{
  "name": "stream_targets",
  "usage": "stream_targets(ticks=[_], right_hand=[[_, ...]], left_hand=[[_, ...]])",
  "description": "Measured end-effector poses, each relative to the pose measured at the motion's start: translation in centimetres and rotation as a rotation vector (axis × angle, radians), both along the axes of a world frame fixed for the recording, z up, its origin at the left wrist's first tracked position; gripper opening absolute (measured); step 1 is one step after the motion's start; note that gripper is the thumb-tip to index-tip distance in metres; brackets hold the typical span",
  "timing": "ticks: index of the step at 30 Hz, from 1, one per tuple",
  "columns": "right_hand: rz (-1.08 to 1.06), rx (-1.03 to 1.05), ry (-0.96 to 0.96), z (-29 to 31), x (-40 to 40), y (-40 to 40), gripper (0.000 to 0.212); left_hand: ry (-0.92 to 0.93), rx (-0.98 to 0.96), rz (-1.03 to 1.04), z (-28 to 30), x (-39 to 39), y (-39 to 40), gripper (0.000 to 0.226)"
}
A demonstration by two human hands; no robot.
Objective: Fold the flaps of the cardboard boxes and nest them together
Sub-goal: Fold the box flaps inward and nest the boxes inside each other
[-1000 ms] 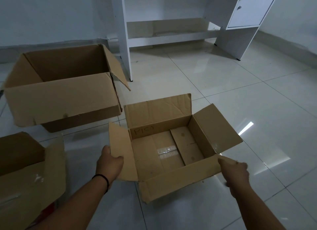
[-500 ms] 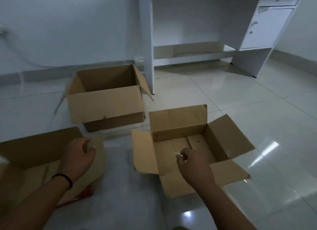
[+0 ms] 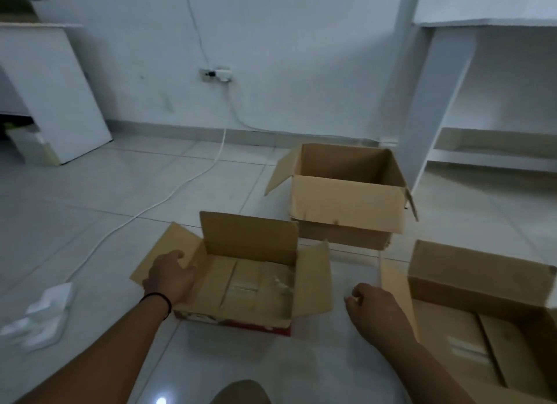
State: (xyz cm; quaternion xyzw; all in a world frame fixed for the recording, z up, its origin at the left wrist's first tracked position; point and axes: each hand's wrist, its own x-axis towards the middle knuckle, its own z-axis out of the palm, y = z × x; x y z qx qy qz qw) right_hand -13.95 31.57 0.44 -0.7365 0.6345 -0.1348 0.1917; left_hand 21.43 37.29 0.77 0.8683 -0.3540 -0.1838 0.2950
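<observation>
On the tiled floor (image 3: 90, 198), three open boxes; left hand (image 3: 170, 275) grips one flap (image 3: 168, 253), right hand (image 3: 375, 308) loosely curled, empty.

Cut off, covered or smeared

The right-hand box (image 3: 482, 307) runs off the right and bottom edges, so its near wall and outer flap go unseen. The left hand (image 3: 170, 278) covers part of the middle box's left flap (image 3: 168, 253); whether it grips or only rests there is unclear. White objects (image 3: 42, 319) at far left are blurred beyond identification. The red print (image 3: 241, 323) on the middle box's front is unreadable.
</observation>
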Motion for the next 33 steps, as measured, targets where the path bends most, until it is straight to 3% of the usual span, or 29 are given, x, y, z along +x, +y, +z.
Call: stream_targets(ticks=[7,11,16,18,22,26,33], right_hand=[[-0.004,0.233,0.199,-3.9,7.4,-4.7,0.039],[-0.020,0.356,0.272,-6.6,9.3,-7.3,0.058],[-0.193,0.471,0.156,-9.5,10.4,-9.8,0.082],[-0.263,0.507,0.145,-10.3,10.3,-10.7,0.079],[-0.307,0.487,0.051,-10.9,10.0,-11.5,0.036],[-0.231,0.431,-0.094,-10.2,10.7,-10.2,0.020],[-0.163,0.232,-0.165,-5.1,9.0,-5.9,0.017]], left_hand=[[-0.016,0.168,0.056,-4.8,9.9,-0.8,0.065],[0.046,0.202,0.068,-7.3,14.6,-2.0,0.082],[0.114,0.275,0.138,-9.9,17.5,-4.5,0.105],[0.143,0.283,0.145,-10.8,17.5,-5.2,0.105],[0.110,0.205,0.205,-11.5,16.6,-5.5,0.081],[0.010,0.236,-0.002,-10.3,14.8,-5.3,0.019],[0.005,0.047,-0.002,-3.9,10.4,-2.7,0.023]])
